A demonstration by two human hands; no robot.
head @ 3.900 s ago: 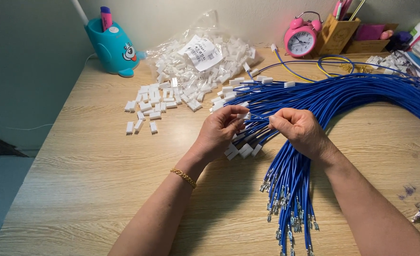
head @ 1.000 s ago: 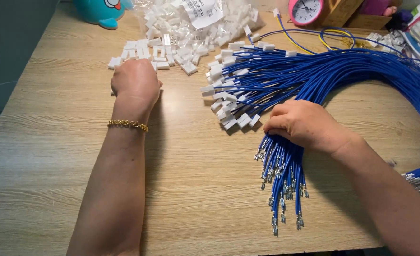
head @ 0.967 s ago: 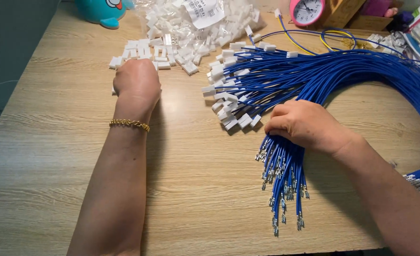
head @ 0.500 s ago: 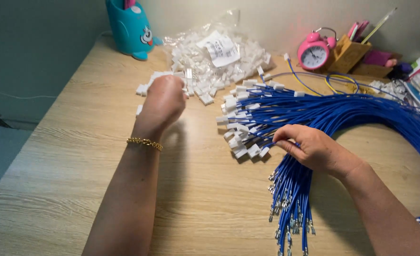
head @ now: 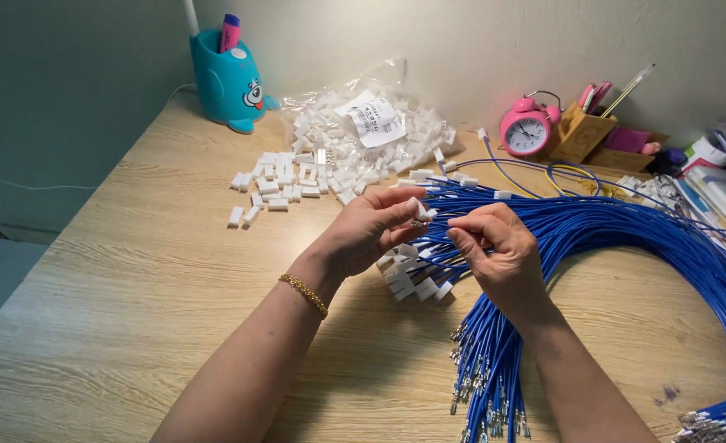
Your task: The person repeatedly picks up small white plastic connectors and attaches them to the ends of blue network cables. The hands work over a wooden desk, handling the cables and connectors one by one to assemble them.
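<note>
My left hand [head: 371,230] pinches a small white plastic connector [head: 419,209] between thumb and fingers. My right hand [head: 494,250] is close beside it, pinching the metal-tipped end of a blue wire [head: 443,235] right at the connector. Below and behind both hands lies a large bundle of blue wires [head: 625,238]; some ends carry white connectors [head: 408,279], others end in bare metal terminals [head: 482,381]. Loose white connectors [head: 277,187] lie on the wooden table [head: 133,279] to the left.
An open clear bag of white connectors [head: 363,131] sits at the back. A teal pen holder [head: 227,82] stands at back left, a pink alarm clock [head: 525,130] and a wooden organiser [head: 584,135] at back right. Books and clutter [head: 723,176] fill the far right.
My left hand came back from the loose connector pile with one white connector and met my right hand, which lifted a blue wire end off the bundle.
</note>
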